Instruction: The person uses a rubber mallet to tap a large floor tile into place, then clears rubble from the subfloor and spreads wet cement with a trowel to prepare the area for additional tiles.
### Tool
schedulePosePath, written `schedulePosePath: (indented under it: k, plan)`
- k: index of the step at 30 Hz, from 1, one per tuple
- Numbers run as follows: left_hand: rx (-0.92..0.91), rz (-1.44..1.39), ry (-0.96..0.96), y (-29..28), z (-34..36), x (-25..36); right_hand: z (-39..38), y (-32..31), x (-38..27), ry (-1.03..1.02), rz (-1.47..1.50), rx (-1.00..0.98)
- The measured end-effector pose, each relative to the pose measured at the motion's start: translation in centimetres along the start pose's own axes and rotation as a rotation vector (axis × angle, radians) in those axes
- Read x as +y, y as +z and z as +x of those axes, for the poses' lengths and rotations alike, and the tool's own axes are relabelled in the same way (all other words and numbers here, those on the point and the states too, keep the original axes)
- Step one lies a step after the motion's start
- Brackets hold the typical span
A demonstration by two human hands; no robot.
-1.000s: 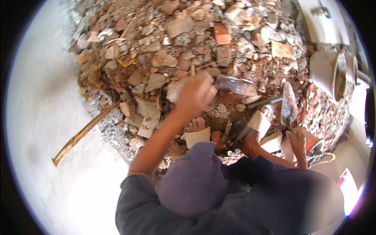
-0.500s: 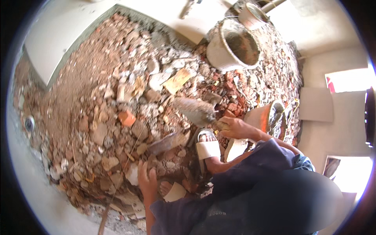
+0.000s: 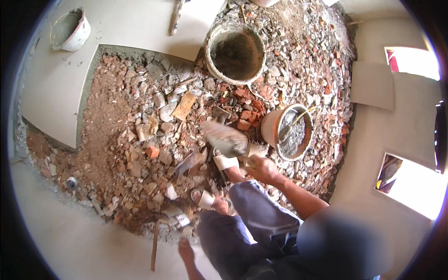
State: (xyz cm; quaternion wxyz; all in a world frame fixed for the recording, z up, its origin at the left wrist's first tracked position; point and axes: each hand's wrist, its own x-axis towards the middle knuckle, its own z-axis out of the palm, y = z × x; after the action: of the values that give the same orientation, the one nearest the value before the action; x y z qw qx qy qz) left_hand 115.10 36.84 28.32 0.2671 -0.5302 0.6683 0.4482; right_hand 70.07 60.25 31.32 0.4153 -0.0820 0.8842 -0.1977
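Observation:
My right hand is closed round the handle of a trowel. The broad trowel blade, smeared grey and blurred by motion, points left over the rubble in front of my sandalled right foot. Low in the view, my left hand hangs beside my left knee, apart from any object; its fingers are too unclear to read. A bucket of wet grey mortar stands just beyond my right hand, a thin stick leaning in it. Broken brick and stone rubble covers the ground around my feet.
Farther off stands a large mortar-crusted tub. Cream floor tiles border the rubble, with a small white bucket and a long narrow tool on them. A wooden stick lies lower left. A plastered wall rises at right.
My body has straightened and the view has shifted. The trowel in my right hand is a little lower left in view. My left hand, spread over the rubble before, has drawn back toward my knee.

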Motion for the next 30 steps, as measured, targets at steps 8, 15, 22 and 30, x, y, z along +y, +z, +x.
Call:
schedulePosePath:
  k: [8,15,22,30]
  plan:
    - [-0.165,0.174,-0.304,-3.9,-17.5,-3.1,-10.4,-13.8,4.3,0.362,0.042,0.228]
    - [0.125,-0.046,-0.148,-3.4,-6.5,15.7,16.4,-23.3,13.0,-0.559,-1.136,0.9]
    - [-0.127,-0.477,0.071,6.1,1.4,32.1,39.4,-30.8,11.0,-0.093,-0.085,0.739]
    - [-0.072,-0.569,0.235,16.5,20.2,30.8,44.2,-30.2,7.6,-0.343,0.2,0.628]
